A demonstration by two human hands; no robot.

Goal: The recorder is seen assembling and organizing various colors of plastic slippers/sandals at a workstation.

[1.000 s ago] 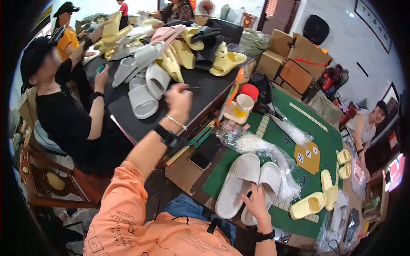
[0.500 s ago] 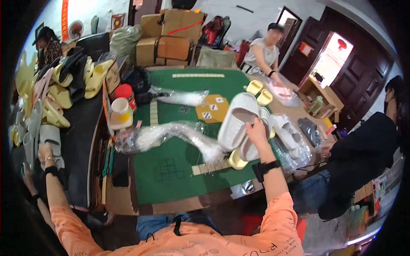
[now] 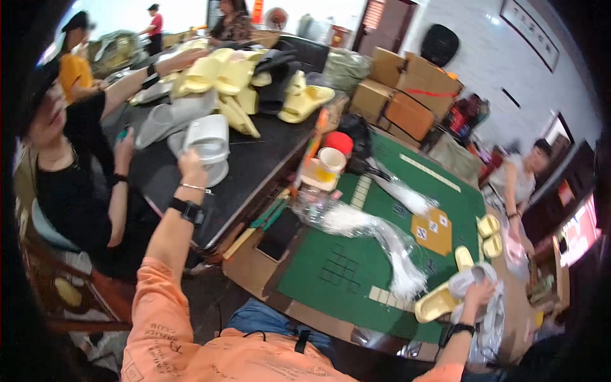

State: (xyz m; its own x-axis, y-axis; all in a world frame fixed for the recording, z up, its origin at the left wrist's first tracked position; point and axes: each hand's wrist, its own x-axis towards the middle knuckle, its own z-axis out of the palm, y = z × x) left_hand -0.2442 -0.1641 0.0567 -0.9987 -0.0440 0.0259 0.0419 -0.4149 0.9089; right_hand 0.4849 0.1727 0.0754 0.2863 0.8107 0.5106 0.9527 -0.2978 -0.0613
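1. Two hands, well apart, both occupied: left hand (image 3: 192, 169) closed at the near end of a pale grey slipper (image 3: 207, 129) over the black table (image 3: 261, 159); right hand (image 3: 480, 293) grasping grey footwear (image 3: 463, 280).
2. One shift logged: half a second ago the right hand held a grey pair above the green mat (image 3: 305, 274); I now find it lower, just beside the yellow slippers (image 3: 436, 304) and a clear plastic bag (image 3: 493, 318). I judge its load practically down, the left hand already engaged elsewhere.
3. One co-worker's arm (image 3: 127, 89), beyond the left hand, now reaches into the slipper pile (image 3: 232, 76); its fingertips are lost there.
4. Several uncertainties: blur and the right hand's own fingers hide its grip; I cannot tell whether one slipper or two, nor whether the left slipper is lifted.
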